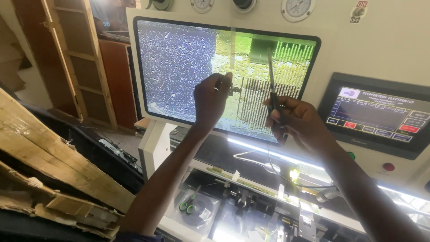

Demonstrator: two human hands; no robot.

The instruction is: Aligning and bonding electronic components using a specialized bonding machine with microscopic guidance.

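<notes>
Thin dark tweezers (272, 85), upright, pinched in right hand (298, 123)

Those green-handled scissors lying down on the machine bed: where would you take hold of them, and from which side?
Take the green-handled scissors by the two finger loops, coming straight down from above. They lie flat on a clear cover, loops toward the near edge and blades pointing up and away toward the machine, so the loops are probably the easiest part to reach. Both the left hand and right hand are raised at the monitor.
</notes>
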